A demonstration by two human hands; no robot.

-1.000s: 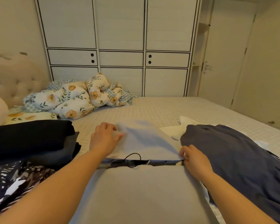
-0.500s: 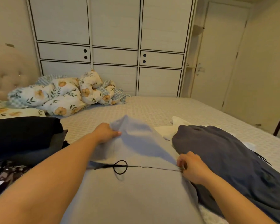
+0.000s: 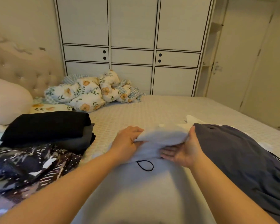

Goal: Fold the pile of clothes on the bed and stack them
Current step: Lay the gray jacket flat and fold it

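A light grey garment (image 3: 145,188) with a black cord loop (image 3: 145,165) lies spread on the bed in front of me. Its far part is raised in a fold. My left hand (image 3: 126,143) grips the left end of that fold. My right hand (image 3: 183,149) holds the right end, thumb on top and fingers underneath. A folded stack (image 3: 47,126), black on dark grey, sits at the left. A dark blue-grey garment (image 3: 242,156) lies unfolded on the right, and a dark patterned garment (image 3: 23,168) lies at the near left.
A crumpled floral quilt (image 3: 90,92) lies at the far side of the bed (image 3: 152,110) below a white wardrobe (image 3: 132,46). A pale pillow (image 3: 6,99) and tufted headboard (image 3: 19,67) are at the left. A bit of white cloth (image 3: 191,119) shows behind the blue-grey garment.
My right hand has left the garment's waist edge and moved up to take the fold's right end. Both hands have brought the far part of the grey garment toward me.
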